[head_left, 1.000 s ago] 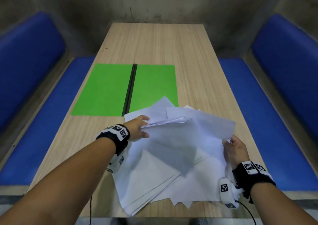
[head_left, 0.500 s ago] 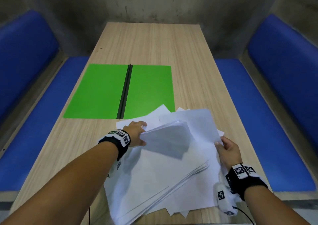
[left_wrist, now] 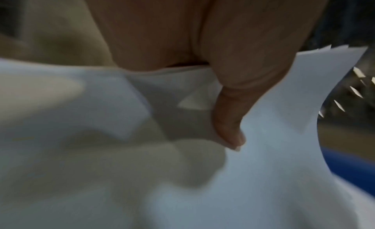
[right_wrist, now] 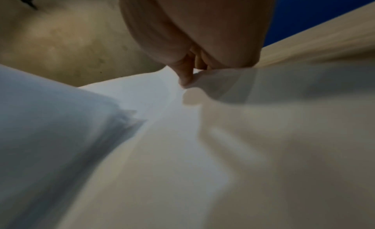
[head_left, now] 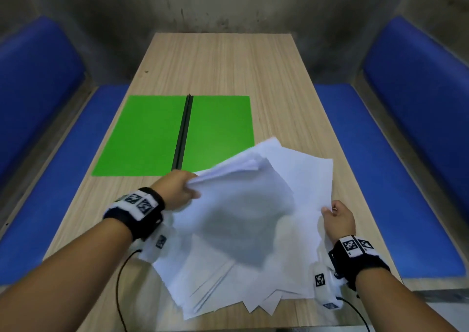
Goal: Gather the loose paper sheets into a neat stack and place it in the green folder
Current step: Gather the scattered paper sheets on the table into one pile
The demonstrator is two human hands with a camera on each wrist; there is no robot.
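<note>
Blue benches (head_left: pixel 406 169) flanked the wooden table (head_left: pixel 218 62), and a bare concrete wall closed off its far end. On the near half of the table lay the sheets (head_left: pixel 243 230), a fanned, uneven pile with corners poking out toward the person. The left hand (head_left: pixel 177 192) pinched a lifted batch of sheets at their left edge, thumb on top in the left wrist view, the paper bowing away from the fingertips to the right. The right hand (head_left: pixel 338 218) gripped the pile's right edge, its thumb curled over the paper and the other fingers mostly hidden beneath. Just beyond the left fingertips lay the folder (head_left: pixel 152 133), open flat, its dark spine (head_left: pixel 183 131) running away from the person; one far corner of the paper overlapped its near right edge. No sheet was filed yet, so the gathering step was judged only partly done. To do it well, the two hands would probably need to draw the edges inward between the palms, stand the bundle on one long edge and tap it on the table until the corners agreed, keeping the grip loose enough for sheets to slide. Squeezing too hard risked creasing; lifting too early risked the lower sheets slipping out toward the near table edge.
</note>
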